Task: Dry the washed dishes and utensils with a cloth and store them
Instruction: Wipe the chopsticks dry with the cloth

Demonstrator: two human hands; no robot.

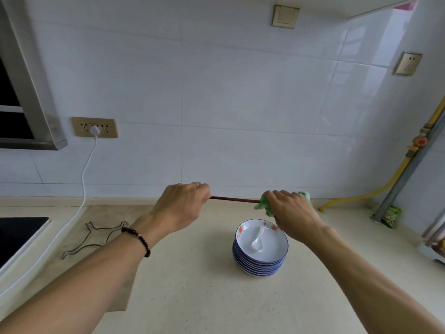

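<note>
My left hand [181, 204] grips one end of dark brown chopsticks [234, 200], held level above the counter. My right hand [289, 212] holds a green and white cloth [262, 205] wrapped round their other end. Below the right hand stands a stack of several blue-rimmed plates [260, 266] with red flowers. A white ceramic spoon [257, 242] lies in the top plate.
A beige counter [204, 297] runs along the white tiled wall. A wire trivet [96, 237] and a black cooktop [16, 235] lie at left, with a white cable [84, 184] from a wall socket. A yellow gas hose [375, 191] and a green packet [392, 216] are at right.
</note>
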